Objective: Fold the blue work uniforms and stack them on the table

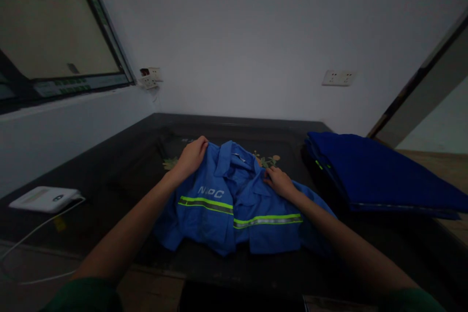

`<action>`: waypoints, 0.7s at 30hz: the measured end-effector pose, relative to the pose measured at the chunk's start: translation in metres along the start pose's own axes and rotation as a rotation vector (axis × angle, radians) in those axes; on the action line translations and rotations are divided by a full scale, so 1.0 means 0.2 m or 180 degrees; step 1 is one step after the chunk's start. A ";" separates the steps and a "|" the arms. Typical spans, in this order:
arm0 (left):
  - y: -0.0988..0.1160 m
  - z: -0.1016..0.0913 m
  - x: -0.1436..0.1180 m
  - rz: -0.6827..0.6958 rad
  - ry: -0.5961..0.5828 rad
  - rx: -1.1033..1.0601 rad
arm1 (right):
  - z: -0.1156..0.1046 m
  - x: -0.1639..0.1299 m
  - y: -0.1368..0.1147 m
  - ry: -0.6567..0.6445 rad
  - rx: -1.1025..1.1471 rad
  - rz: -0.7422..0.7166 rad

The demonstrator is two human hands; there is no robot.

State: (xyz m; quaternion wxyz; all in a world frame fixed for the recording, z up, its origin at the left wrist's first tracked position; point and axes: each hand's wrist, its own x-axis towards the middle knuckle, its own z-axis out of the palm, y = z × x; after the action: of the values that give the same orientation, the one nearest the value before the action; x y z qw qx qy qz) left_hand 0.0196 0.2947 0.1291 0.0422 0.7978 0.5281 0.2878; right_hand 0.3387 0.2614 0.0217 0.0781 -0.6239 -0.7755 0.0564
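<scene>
Dimly lit, a dark desk point(109, 170) fills a corner of white walls. On it lies a blue jacket point(234, 200) with reflective stripes, spread flat. Its left shoulder is inside the left hand point(192, 156), whose grip is closed on the cloth. The right hand point(280, 181) rests flat near the collar, fingers loose, gripping nothing. Right of that hand sits a stack point(373, 175) of folded blue cloth; far left of the left grip, a white box point(44, 198) with a cable.

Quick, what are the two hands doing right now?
Left hand: closed, gripping the shoulder of the blue work shirt.
Right hand: open, resting flat on the shirt near its collar.
</scene>
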 end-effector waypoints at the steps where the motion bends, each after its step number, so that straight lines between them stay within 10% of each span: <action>1: 0.01 0.00 -0.01 0.0057 0.0025 -0.0056 | 0.01 0.01 0.00 0.0030 0.0069 0.0019; 9: 0.04 -0.17 -0.08 0.0556 -0.0142 -0.0340 | -0.19 -0.03 0.08 0.0739 0.1587 -0.0082; 21: 0.44 -1.07 0.30 0.1197 0.1386 -0.0003 | -1.48 -0.24 -0.02 0.1706 0.1719 -0.0768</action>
State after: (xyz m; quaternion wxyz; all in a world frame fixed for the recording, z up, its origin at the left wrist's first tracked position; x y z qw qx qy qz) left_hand 0.0008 0.2570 0.3646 -0.1260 0.8011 0.3674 0.4554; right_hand 0.4020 0.2113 0.3113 0.4450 -0.4780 -0.7526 0.0839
